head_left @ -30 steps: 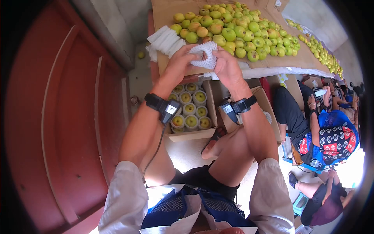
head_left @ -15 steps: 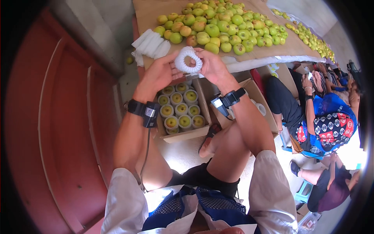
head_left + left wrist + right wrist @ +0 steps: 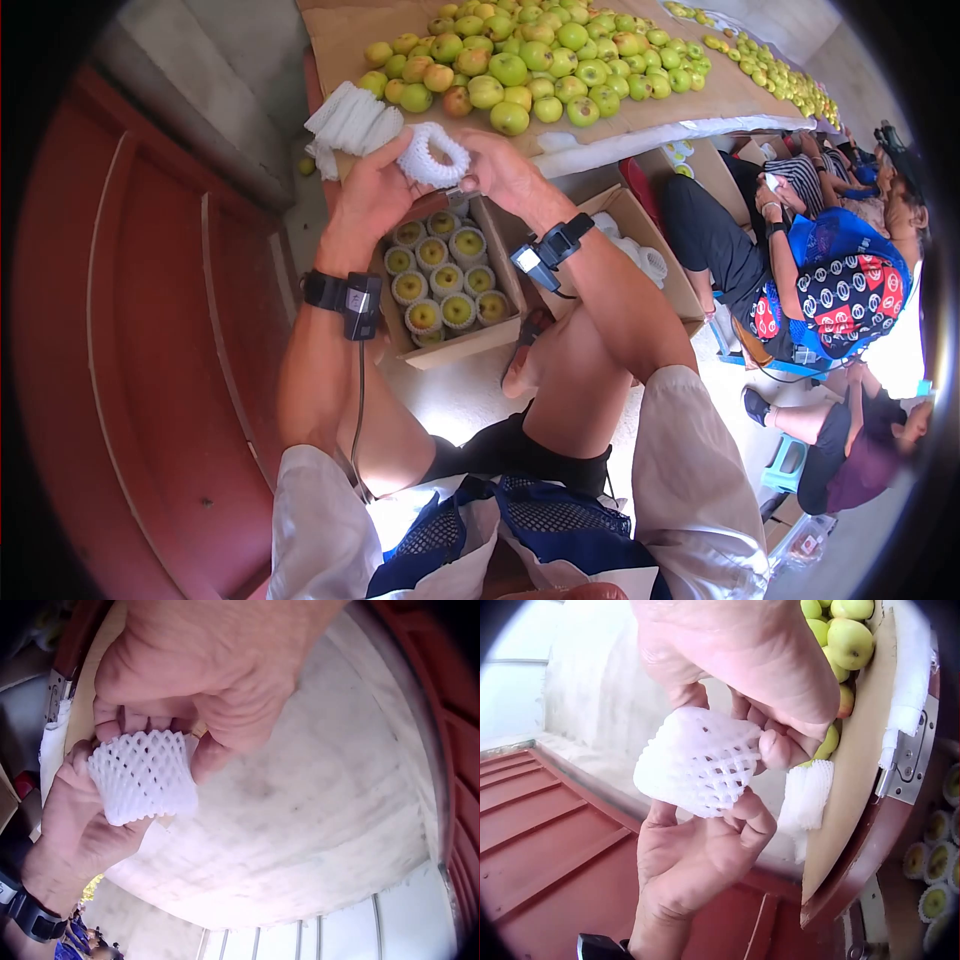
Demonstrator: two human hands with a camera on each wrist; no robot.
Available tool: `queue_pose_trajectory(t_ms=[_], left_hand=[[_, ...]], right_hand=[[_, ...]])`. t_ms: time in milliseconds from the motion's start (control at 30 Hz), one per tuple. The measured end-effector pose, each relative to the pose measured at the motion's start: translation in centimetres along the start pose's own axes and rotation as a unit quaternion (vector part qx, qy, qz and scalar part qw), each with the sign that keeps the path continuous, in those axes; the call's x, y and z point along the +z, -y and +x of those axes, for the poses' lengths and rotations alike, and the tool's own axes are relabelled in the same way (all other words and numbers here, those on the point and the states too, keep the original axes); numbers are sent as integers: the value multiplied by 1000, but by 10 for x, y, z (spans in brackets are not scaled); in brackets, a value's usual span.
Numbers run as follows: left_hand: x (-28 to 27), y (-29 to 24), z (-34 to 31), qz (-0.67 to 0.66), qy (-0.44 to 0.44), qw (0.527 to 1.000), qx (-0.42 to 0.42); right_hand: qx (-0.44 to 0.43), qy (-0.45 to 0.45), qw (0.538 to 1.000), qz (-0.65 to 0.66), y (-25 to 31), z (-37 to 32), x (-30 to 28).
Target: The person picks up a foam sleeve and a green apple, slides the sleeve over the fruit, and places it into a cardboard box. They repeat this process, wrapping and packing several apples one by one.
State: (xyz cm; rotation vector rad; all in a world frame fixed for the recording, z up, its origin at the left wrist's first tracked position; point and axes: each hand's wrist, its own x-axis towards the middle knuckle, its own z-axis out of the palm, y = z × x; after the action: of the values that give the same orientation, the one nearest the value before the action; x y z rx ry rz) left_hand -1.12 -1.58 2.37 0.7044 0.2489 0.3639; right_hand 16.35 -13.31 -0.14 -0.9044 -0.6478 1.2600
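a cardboard-covered tabletop (image 3: 690, 112) bears a heap of loose green and yellowish apples (image 3: 508, 69); below its near edge stands an open carton (image 3: 465, 343) packed with netted apples (image 3: 442, 251). a stack of foam sleeves (image 3: 352, 122) lies at the tabletop's left corner. the left hand (image 3: 378, 195) and right hand (image 3: 503, 178) pinch opposite sides of one white foam net (image 3: 416, 165), near the stack, its round opening showing in the head view.

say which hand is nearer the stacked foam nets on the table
Left. The left hand is close to the stacked foam nets; the right hand is farther off, across the held net.
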Motion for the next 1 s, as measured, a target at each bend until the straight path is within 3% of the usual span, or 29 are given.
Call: queue_pose_trajectory(t_ms=[67,200,267,300,400,500,600,800,900,1000], left_hand=[[-3,-4,-2,-3,-29,999,25],[-9,-12,-6,-10,-65,994,86],[-6,-17,-9,-18,-74,993,94],[-6,-18,-10,-22,-78,992,98],[-9,-20,-11,-23,-67,992,109],[-6,-20,-14,-31,-78,990,110],[-11,-22,-14,-29,-69,991,112],[-16,-26,-17,-21,-56,991,123],[-16,-29,-18,-18,-56,990,129],[-16,-30,-18,-19,-56,989,134]], right_hand=[[4,-41,999,-12,-4,-1,-8],[-26,-231,955,-183,5,-2,-26],[-129,-332,893,-273,-16,23,-79],[-179,-379,851,-315,-16,25,-79],[-159,-461,737,-468,-8,20,-78],[-217,-446,680,-540,-15,32,-83],[-180,-428,633,-620,-11,34,-68],[-128,-403,609,-671,-10,43,-73],[-114,-393,642,-648,-6,42,-79],[-144,-366,633,-667,-4,37,-83]])
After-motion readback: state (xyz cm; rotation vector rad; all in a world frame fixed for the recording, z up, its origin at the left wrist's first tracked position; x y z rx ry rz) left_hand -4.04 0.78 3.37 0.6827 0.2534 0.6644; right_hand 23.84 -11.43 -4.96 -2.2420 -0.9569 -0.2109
